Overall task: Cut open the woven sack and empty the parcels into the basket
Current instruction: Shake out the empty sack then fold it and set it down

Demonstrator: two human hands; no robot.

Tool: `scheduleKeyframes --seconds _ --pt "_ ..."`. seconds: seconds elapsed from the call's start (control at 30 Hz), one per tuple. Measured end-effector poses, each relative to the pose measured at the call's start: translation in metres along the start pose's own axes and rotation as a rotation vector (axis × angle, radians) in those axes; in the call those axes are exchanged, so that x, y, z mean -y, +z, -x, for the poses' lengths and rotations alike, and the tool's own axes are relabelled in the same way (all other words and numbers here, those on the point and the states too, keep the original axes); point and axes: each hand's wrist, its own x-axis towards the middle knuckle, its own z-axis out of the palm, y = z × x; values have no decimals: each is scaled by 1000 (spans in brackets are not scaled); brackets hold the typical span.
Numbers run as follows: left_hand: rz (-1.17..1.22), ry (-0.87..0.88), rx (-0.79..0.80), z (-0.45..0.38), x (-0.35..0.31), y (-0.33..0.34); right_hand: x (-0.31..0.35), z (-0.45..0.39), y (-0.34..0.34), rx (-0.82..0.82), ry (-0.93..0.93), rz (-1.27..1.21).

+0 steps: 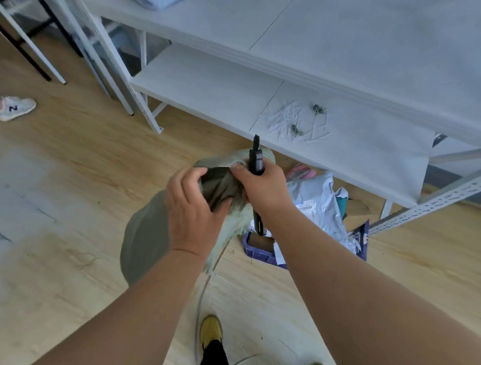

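Observation:
A pale green woven sack point(146, 232) hangs in front of me above the wooden floor, its frayed cut edge trailing threads. My left hand point(194, 210) grips the sack's bunched fabric from the left. My right hand point(262, 188) holds a black utility knife point(256, 157) with the blade pointing up, and its fingers also pinch the sack's edge. Below and right of my hands stands a dark blue basket point(259, 253) on the floor, holding grey parcels point(318, 205) and other packets.
A white metal shelf unit point(212, 90) stands behind the basket, with scraps on its lower board. Another person's sneaker point(12, 108) shows at the left edge. My yellow shoes point(211, 331) are near the bottom. A loose strap lies on the floor.

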Motion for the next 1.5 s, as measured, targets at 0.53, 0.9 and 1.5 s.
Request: scheduleKeyframes --seconds 0.53,0.9,1.5 --pt "-318 -437 379 -42 -24 -30 9 22 -98 -229 176 127" --pt "-123 -952 40 -103 99 -125 14 6 35 289 257 275" --pt "105 -732 -50 -230 150 -3 -6 -136 94 172 333 276"
